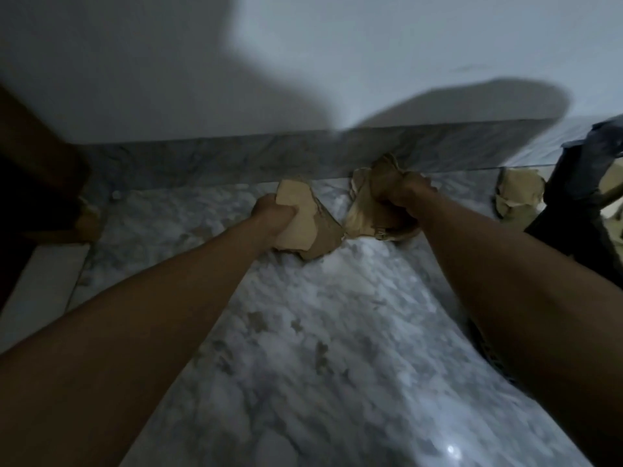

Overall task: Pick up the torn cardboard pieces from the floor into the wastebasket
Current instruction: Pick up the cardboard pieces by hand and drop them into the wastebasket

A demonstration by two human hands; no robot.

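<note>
Head view, dim light, frame somewhat blurred. Both bare forearms reach forward over the marble floor toward the wall, where a grey marble skirting strip runs along the floor's far edge. Left hand: grip clenched around a flat torn cardboard piece, fingers curled over its near left edge; the piece's lower right corner hangs ragged above the floor (contact with the floor cannot be judged). Right hand: grip clenched around a crumpled cardboard bundle, which sticks out above the fist toward the skirting strip and below it toward the floor; how many pieces make up the bundle cannot be told. The two held loads lie just beside each other, their lower corners nearly touching. More torn cardboard lies at the floor's far right edge, against the skirting strip and just beside a dark bag-like wastebasket at the right edge of the view; pale cardboard shows at the basket's right side, but whether it lies inside cannot be told. At the left edge stands a brown wooden piece of furniture, with a small tan scrap on the floor by its base. Two large shadows fall across the wall.
</note>
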